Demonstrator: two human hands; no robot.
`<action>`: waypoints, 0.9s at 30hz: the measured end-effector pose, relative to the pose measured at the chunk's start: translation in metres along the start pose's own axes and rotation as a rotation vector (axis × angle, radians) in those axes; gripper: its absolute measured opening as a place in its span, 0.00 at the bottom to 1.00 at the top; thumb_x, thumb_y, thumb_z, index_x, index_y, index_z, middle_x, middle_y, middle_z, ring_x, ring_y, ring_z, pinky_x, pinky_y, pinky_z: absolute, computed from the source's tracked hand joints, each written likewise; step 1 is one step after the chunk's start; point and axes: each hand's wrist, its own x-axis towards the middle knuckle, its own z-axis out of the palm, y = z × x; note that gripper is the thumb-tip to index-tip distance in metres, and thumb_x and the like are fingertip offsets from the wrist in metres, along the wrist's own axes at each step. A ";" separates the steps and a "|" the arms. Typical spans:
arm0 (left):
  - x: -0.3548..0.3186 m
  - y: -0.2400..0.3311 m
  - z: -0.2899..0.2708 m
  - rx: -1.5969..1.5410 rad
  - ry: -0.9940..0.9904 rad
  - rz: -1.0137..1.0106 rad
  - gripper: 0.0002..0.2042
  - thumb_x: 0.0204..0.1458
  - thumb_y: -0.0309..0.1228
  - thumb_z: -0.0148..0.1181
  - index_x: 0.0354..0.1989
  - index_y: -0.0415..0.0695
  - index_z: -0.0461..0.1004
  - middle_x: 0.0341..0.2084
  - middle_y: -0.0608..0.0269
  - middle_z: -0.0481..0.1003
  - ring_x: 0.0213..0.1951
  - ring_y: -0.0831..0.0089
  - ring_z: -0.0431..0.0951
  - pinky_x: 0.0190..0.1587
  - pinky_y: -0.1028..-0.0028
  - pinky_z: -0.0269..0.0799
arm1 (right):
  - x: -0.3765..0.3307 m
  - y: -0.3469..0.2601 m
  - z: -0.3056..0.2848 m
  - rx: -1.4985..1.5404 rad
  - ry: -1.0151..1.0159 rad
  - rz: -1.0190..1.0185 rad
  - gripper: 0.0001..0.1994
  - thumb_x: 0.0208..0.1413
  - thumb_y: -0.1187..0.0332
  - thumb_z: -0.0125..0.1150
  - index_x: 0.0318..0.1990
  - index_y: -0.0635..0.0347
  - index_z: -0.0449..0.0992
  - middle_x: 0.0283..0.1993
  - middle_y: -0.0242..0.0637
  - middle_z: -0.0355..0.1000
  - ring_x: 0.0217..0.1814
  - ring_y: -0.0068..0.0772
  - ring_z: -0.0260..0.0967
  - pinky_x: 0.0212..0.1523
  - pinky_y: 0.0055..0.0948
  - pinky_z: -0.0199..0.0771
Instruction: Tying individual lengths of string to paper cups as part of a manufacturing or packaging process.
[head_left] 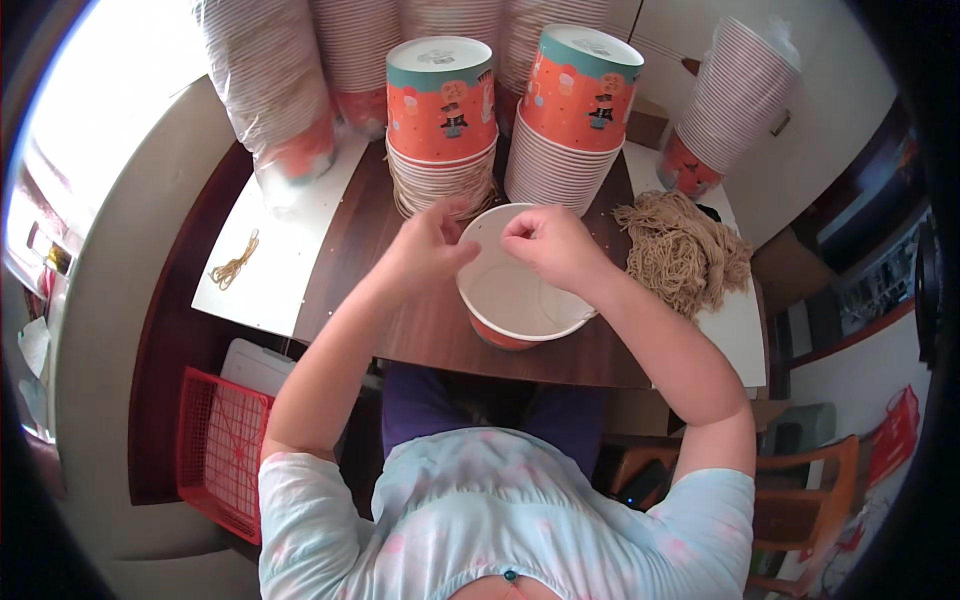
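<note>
A white-lined paper bucket [495, 292] with an orange outside stands mouth up near the table's front edge. My left hand [432, 242] is at its left rim, thumb apart from the bent fingers. Over the bucket's mouth, my right hand [552, 248] has thumb and fingertips pinched together; what they hold, if anything, is too small to make out. A faint thin line shows inside the bucket below that hand. Just beyond my left hand is a stack of upside-down orange and teal buckets [441, 110], with tan cords [410, 192] looped around its lower rims.
Another upside-down bucket stack [578, 95] stands to the right. A tangled heap of tan cords [685, 250] lies at the table's right. A small cord bundle [235, 260] is at the left. Plastic-wrapped stacks [265, 90] line the back; a red crate [225, 450] sits below left.
</note>
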 end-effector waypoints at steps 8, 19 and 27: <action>-0.051 0.009 0.028 -0.504 -0.074 -0.214 0.17 0.56 0.29 0.56 0.52 0.34 0.66 0.28 0.66 0.73 0.24 0.84 0.71 0.24 0.83 0.67 | -0.012 0.001 0.010 0.086 -0.163 0.242 0.06 0.48 0.71 0.60 0.28 0.66 0.78 0.24 0.30 0.74 0.27 0.17 0.67 0.28 0.24 0.68; -0.041 -0.011 0.021 -0.621 -0.069 -0.280 0.12 0.59 0.28 0.49 0.46 0.35 0.72 0.25 0.67 0.73 0.23 0.84 0.70 0.25 0.83 0.66 | -0.016 -0.008 0.019 0.051 -0.116 0.263 0.06 0.48 0.71 0.60 0.27 0.65 0.77 0.23 0.33 0.73 0.25 0.20 0.68 0.26 0.25 0.68; -0.041 -0.011 0.022 -0.510 -0.076 -0.222 0.11 0.58 0.25 0.50 0.45 0.33 0.72 0.23 0.69 0.73 0.24 0.84 0.71 0.27 0.83 0.67 | -0.017 -0.007 0.025 0.061 -0.100 0.266 0.06 0.48 0.70 0.60 0.26 0.64 0.78 0.22 0.34 0.73 0.24 0.21 0.69 0.26 0.26 0.68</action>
